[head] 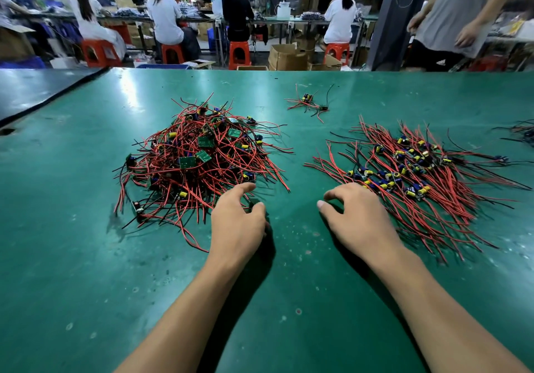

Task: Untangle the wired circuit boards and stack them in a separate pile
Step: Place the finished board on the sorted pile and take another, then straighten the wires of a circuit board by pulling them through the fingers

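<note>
The tangled pile [199,158] of wired boards lies on the left of the green tabletop [86,257], and the sorted pile [413,176] on the right. The left hand [237,225] curls at the tangled pile's near edge; I cannot tell if it grips something. The right hand [358,216], loosely bent and empty, rests at the sorted pile's edge.

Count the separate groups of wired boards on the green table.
4: tangled heap by the left hand, sorted pile by the right hand, small cluster behind them, partial group cut off at the right edge.
</note>
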The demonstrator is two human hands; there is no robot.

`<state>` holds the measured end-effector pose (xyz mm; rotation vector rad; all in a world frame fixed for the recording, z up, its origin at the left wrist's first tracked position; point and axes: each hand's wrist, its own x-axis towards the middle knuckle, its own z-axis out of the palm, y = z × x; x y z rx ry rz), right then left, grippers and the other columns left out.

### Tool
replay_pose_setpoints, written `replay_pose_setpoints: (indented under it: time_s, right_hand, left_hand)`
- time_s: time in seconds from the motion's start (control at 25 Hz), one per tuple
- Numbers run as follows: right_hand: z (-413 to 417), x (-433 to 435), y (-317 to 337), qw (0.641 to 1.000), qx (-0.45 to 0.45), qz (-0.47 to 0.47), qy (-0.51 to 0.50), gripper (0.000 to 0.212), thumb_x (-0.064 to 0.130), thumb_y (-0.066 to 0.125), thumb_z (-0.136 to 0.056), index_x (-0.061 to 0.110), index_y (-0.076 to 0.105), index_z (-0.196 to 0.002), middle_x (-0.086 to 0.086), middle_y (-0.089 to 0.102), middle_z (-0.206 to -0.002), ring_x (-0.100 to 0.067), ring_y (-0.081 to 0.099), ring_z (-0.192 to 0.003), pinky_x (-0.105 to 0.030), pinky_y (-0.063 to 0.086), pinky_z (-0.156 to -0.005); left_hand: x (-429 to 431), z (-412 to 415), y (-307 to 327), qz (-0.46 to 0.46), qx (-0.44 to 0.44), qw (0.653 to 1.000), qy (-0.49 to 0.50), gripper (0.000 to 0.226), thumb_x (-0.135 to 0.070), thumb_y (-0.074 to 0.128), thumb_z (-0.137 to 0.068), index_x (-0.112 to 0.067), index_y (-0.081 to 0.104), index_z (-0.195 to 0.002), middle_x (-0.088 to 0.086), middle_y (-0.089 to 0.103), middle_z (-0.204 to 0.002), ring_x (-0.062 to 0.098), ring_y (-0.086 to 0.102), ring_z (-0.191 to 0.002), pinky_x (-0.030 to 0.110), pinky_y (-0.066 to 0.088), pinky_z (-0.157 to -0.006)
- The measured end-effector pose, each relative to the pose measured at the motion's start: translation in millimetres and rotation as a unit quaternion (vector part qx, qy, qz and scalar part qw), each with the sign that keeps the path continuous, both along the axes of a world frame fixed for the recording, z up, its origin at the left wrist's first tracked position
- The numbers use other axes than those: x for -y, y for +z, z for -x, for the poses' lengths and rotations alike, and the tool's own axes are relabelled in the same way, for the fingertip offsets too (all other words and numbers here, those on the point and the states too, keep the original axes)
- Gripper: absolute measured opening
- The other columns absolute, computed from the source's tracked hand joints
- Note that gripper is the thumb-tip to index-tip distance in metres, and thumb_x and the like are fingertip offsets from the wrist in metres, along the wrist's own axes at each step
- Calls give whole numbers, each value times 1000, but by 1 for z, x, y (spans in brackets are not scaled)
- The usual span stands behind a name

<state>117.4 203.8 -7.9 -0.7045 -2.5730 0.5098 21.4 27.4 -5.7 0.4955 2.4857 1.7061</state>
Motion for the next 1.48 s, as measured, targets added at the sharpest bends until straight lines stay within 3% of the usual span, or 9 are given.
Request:
replay_pose_setpoints:
  time_s: [0.08, 0.24, 0.44, 0.6, 0.72, 0.8, 0.88, 1.08, 1.48]
  right_hand:
    - [2, 10, -1, 999, -21, 24, 31, 23, 33, 67, -91, 15, 75, -102, -5, 68, -108, -25, 61, -103, -38, 48, -94]
    - [5, 21, -3, 994, -35, 61, 86, 17, 32, 68, -91, 18, 76, -96, 0, 68, -97, -19, 62, -97, -34, 49, -90]
    - [7, 23, 0, 988, -80, 109, 76, 10, 23, 72, -88, 17, 77, -95, 1, 72, -95, -12, 64, -89, -8, 41, -79]
    - [6, 21, 2, 982, -52, 128, 125, 26, 17, 74, -85, 22, 72, -111, 4, 71, -99, -12, 65, -81, -20, 49, -79]
    - [8, 26, 1, 945, -80, 279, 149, 17, 17, 61, -98, 20, 72, -110, -2, 76, -95, -17, 72, -82, -31, 56, -80]
    - [10, 29, 4, 889, -113, 417, 154, 22, 16, 51, -103, 17, 73, -107, -10, 77, -93, -23, 74, -84, -36, 57, -78]
    - [11, 30, 8, 853, -118, 479, 172, 23, 14, 51, -103, 16, 73, -106, -7, 77, -92, -16, 73, -80, -26, 55, -69]
    - [7, 34, 11, 858, -98, 445, 238, 17, 12, 64, -94, 23, 69, -106, 16, 73, -79, 6, 62, -63, -9, 44, -55]
    - [8, 33, 11, 879, -84, 408, 233, 13, 12, 67, -93, 18, 71, -104, 17, 71, -70, 6, 58, -57, -8, 42, -54]
  left_hand:
    - [1, 4, 2, 16, 10, 999, -27, 43, -9, 58, -88, -21, 58, -129, 13, 71, -86, 9, 64, -46, 17, 52, -54]
    - [4, 11, 1, -1, 56, 996, -71, 39, -10, 62, -89, -19, 62, -127, 8, 68, -60, 11, 56, -40, 17, 44, -43]
    - [3, 7, 1, -62, 77, 987, -126, 13, -13, 66, -89, -21, 76, -90, 5, 75, -77, 8, 53, -45, 20, 42, -50]
    - [0, -6, 5, -188, 189, 941, -209, 14, -6, 63, -91, -12, 75, -89, 11, 75, -86, 10, 55, -48, 18, 42, -46]
    - [-2, -9, 6, -247, 213, 919, -222, 20, 3, 58, -91, -7, 72, -101, 5, 74, -92, 10, 60, -59, 20, 49, -54]
    - [-2, -8, 6, -266, 213, 915, -216, 24, 5, 56, -92, -7, 69, -107, 4, 74, -101, 10, 61, -65, 23, 48, -58]
    - [-1, -7, 6, -277, 215, 913, -208, 24, 5, 57, -91, -8, 68, -107, 5, 74, -102, 14, 61, -70, 24, 47, -58]
    - [-1, -7, 7, -351, 297, 859, -228, 23, -12, 70, -75, -10, 70, -98, 14, 72, -97, 19, 66, -66, 26, 53, -55]
    - [-2, -7, 1, -278, 238, 905, -217, 42, -17, 67, -84, -18, 58, -124, 5, 73, -113, 10, 64, -78, 25, 45, -64]
